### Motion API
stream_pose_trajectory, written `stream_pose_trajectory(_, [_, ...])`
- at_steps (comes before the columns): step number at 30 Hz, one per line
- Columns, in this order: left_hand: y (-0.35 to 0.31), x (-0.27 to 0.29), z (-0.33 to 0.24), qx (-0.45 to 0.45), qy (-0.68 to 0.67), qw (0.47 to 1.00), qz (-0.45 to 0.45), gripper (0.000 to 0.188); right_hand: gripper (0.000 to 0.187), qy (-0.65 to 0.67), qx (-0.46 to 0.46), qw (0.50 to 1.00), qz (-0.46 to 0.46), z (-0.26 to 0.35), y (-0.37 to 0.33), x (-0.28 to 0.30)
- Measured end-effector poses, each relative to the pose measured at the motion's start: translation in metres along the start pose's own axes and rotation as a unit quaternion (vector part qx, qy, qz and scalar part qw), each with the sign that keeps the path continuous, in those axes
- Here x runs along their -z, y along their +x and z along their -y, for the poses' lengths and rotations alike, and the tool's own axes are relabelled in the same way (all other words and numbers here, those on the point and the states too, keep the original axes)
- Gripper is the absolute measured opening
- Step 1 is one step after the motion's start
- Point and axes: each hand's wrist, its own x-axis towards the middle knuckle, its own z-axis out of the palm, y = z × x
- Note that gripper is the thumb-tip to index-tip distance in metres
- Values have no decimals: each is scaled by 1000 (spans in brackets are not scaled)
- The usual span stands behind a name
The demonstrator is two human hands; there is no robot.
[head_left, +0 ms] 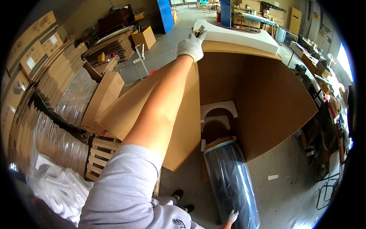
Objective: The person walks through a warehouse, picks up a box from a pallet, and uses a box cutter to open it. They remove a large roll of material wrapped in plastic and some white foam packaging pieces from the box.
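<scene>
My left arm reaches far forward, and my left hand, in a grey knit glove, is closed around a small yellow-and-black tool. That hand is at the top edge of a big open cardboard box, beside a white foam piece with a curved cutout that lies on the box. Inside the box are more white foam inserts with rounded cutouts. A large dark cylinder in clear plastic wrap has its far end at the box opening. On its near side rests my gloved right hand, fingers apart.
Stacked flat cardboard and boxes line the left side. A wooden pallet and plastic-wrapped white pieces lie at lower left. A cluttered workbench runs along the right. A blue panel stands behind.
</scene>
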Motion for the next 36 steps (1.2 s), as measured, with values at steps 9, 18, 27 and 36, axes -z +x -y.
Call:
stream_pose_trajectory(9, [10,-1,10,-3,-13,1000,18,82,53,-16,10,997,77,32,-32,-47])
stream_pose_trajectory(18, [17,-5,9,-11,-25,999,20,81,52,-27,-5,993,118,24,-63,-39])
stream_pose_trajectory(27, [17,-11,15,-9,-24,1000,-1,81,51,-32,27,990,138,35,-37,-44])
stream_pose_trajectory(36, [21,-9,24,-16,-26,999,9,76,50,-45,75,975,207,46,-36,-61])
